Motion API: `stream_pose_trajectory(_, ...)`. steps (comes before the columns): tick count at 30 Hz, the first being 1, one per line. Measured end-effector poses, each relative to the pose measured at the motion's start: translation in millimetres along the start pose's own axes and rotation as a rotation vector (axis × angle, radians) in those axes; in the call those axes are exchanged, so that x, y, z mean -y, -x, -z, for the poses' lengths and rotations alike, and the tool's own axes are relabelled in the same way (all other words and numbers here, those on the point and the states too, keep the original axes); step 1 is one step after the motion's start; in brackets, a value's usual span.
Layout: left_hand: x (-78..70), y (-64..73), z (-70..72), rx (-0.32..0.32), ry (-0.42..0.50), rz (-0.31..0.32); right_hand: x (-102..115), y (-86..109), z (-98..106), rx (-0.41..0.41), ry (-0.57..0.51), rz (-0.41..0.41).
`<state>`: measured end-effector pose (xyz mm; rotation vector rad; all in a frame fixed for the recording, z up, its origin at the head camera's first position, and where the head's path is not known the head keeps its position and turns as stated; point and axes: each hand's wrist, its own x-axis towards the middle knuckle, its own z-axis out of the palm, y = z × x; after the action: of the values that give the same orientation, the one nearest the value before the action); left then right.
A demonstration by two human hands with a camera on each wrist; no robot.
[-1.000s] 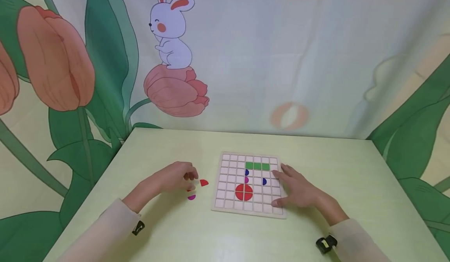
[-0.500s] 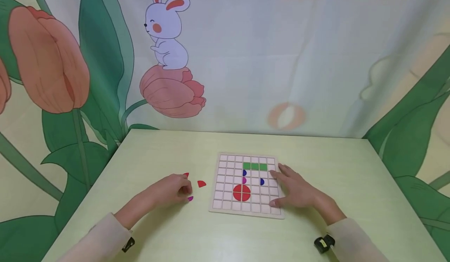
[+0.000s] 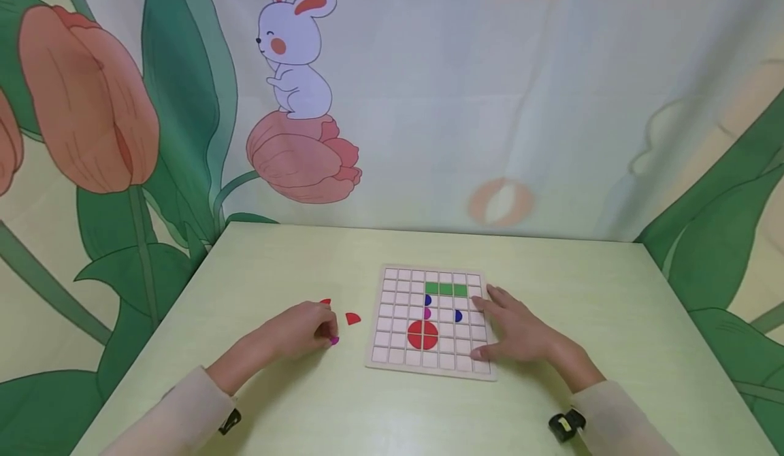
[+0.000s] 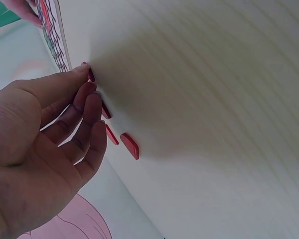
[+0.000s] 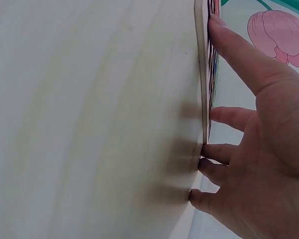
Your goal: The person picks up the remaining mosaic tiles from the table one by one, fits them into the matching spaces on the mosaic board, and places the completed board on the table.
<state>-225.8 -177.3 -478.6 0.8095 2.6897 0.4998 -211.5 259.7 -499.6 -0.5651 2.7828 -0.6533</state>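
At the left of the board, my left hand [image 3: 304, 330] pinches a magenta half-round piece [image 3: 334, 340] between thumb and fingertips, close over the table. In the left wrist view this piece [image 4: 91, 75] shows dark at the thumb tip. Loose red pieces lie by the hand: a quarter-round [image 3: 352, 318] toward the board and another red piece [image 3: 326, 301] behind the knuckles. My right hand [image 3: 517, 327] rests with spread fingers on the right edge of the square grid board [image 3: 392, 355]. Its thumb and index finger touch the board's face; other fingertips reach the table.
On the board sit a red circle of quarter pieces [image 3: 431, 341], a green row [image 3: 446, 289], a magenta half-round [image 3: 427, 314] and blue half-rounds [image 3: 458, 316]. The pale table [image 3: 422, 415] ends at a printed curtain [image 3: 429, 102] behind.
My left hand has come down from above the loose pieces, lowered toward the magenta half-round and closed its fingertips on it. The right hand stays on the board's edge.
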Motion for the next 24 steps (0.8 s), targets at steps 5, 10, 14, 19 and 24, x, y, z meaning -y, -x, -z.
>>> stream_pose_trajectory(5,0.4,0.2,0.8,0.01,-0.013,-0.007,1.4,0.2,0.9,-0.002,0.002,0.004)
stream_pose_trajectory(10,2.0,-1.1,-1.7,0.019,0.0,0.01,2.0,0.3,0.9,0.002,-0.003,-0.002)
stream_pose_trajectory(14,1.6,-1.5,-2.3,0.021,0.016,0.015,1.7,0.4,1.5,0.005,-0.005,-0.01)
stream_pose_trajectory(19,-1.4,-0.2,0.0,0.02,0.054,-0.046,3.4,0.2,3.1,0.007,-0.008,-0.019)
stream_pose_trajectory(24,-4.3,-1.3,-0.8,0.015,0.078,-0.153,3.7,0.3,1.9,0.003,-0.015,-0.013)
